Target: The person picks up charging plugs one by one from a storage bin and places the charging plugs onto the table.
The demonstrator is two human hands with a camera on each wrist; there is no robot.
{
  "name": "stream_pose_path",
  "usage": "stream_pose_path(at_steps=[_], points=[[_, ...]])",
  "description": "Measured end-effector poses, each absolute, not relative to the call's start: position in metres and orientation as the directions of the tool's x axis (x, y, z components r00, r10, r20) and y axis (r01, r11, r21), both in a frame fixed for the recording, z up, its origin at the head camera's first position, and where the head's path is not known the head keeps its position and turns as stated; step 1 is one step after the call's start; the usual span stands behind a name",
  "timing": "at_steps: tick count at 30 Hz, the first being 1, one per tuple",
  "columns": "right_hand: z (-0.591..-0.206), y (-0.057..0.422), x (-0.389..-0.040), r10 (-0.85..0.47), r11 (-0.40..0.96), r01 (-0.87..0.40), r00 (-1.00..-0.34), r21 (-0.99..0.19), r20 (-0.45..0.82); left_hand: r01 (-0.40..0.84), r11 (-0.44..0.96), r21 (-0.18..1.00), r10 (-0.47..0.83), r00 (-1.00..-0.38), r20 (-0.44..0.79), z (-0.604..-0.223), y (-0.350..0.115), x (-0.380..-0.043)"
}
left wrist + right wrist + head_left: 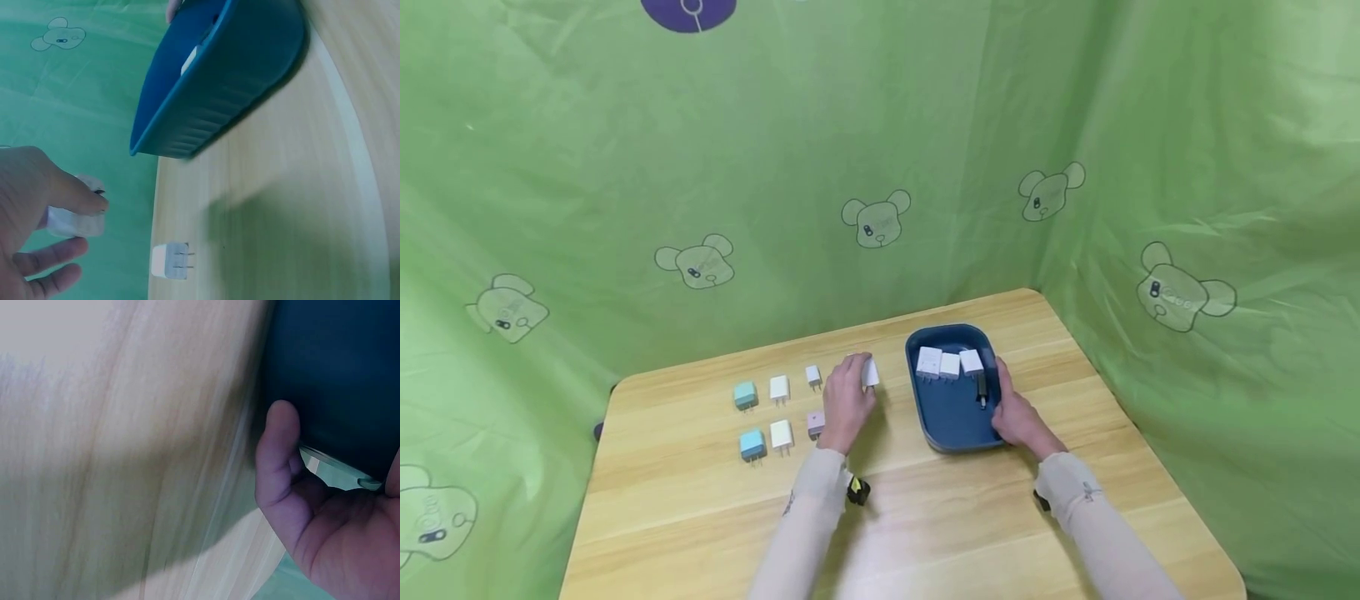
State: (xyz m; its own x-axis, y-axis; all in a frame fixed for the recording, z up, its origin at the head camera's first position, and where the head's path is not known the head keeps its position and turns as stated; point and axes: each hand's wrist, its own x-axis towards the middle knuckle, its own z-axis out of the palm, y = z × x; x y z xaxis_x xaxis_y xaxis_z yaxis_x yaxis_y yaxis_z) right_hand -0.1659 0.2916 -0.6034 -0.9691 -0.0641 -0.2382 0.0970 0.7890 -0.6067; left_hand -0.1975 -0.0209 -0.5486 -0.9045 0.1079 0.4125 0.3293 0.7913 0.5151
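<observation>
While the left hand (847,402) pinches a white charger (870,373) in its fingers above the tabletop (925,533), left of the blue tray (951,421), I see the right hand (1019,418) gripping that tray's side; other chargers (928,362) lie inside.

The head view is bright, a pale sheen on the bench (940,533), while the wrist views look dimmer and softer, with broad shadows, and glare whitening the right one's upper-left corner.
</observation>
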Motion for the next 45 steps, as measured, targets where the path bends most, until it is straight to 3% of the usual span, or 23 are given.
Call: stream_pose_path(at_steps=[15,29,45], points=[[-0.605,0.293,-0.167,-0.074,0.788,0.077,-0.973,-0.611,-0.218,0.219,0.852,0.476,0.136,-0.970,0.203,-0.574,-0.027,-0.191],[-0.601,0.291,-0.164,-0.076,0.793,0.063,-0.977,-0.606,-0.200,0.197,0.861,0.469,0.187,-0.980,0.069,-0.590,-0.026,-0.188],[-0.604,0.292,-0.166,-0.076,0.793,0.062,-0.977,-0.607,-0.199,0.187,0.867,0.461,0.205,-0.979,0.011,-0.596,-0.025,-0.187]])
